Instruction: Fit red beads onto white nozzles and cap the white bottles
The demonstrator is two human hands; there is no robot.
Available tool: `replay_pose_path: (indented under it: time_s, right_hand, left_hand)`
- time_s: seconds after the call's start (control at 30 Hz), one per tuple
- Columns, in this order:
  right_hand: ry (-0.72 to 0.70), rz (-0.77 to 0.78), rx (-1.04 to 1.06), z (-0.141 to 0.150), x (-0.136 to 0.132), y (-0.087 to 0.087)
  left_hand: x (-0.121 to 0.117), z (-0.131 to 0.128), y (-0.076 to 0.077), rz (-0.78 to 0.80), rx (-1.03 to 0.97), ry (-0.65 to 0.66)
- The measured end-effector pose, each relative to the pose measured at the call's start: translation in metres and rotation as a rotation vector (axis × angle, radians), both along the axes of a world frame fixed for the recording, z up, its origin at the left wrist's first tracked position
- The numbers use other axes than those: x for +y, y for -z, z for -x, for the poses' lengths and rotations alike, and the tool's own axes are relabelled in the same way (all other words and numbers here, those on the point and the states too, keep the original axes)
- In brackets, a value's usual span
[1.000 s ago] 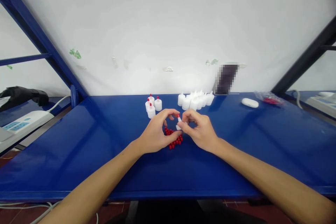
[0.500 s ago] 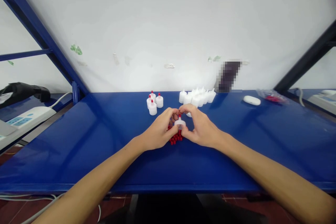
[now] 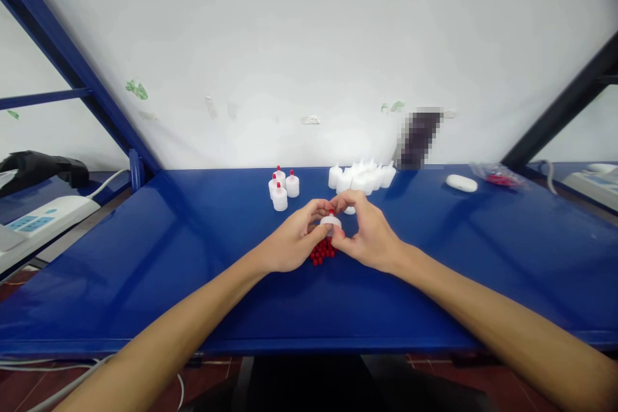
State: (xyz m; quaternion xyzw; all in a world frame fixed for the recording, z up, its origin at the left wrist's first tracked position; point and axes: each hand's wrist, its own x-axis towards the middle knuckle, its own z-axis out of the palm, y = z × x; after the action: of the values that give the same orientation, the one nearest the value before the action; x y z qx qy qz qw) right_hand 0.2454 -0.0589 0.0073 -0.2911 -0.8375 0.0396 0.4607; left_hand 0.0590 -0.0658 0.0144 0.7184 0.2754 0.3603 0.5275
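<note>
Between my two hands is a white plastic bottle cap with a pointed nozzle [image 3: 331, 222], and a small red tip cap [image 3: 331, 212] sits on the nozzle. My left hand [image 3: 294, 238] is closed on its left side, thumb in front. From the right, my right hand [image 3: 369, 232] grips it with thumb and fingers around the red tip. Just below lies a pile of small red tip caps [image 3: 321, 252], partly covered by the hands. Several white nozzle caps with red tips [image 3: 279, 198] stand to the left. White nozzle caps without red tips [image 3: 361, 180] cluster behind my right hand.
The blue table [image 3: 232, 309] meets a white wall. A white oval device [image 3: 462, 183] and a clear plastic bag with red pieces [image 3: 502, 178] lie at the back right. A power strip [image 3: 43, 222] is at the left, beside blue frame posts.
Both hands keep hold of the nozzle cap in nearly the same spot. The right fingers have shifted slightly around the red tip, and the camera view has moved a little.
</note>
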Motion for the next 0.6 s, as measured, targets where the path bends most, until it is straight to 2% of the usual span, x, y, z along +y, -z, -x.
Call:
replay_pose_path:
  time_s: [0.2,0.33,0.6]
  right_hand:
    - [0.044,0.007,-0.009,0.002,0.001,0.005]
    - [-0.015,-0.059,0.055,0.005,0.001,0.002]
    - [-0.062,-0.112,0.054,0.003,0.006,0.003]
  left_hand:
    - [0.0,-0.004,-0.005,0.114,-0.053,-0.037]
    - [-0.004,-0.004,-0.01,0.151,-0.091,-0.044]
    - [-0.005,-0.005,-0.012,0.065,-0.033,-0.053]
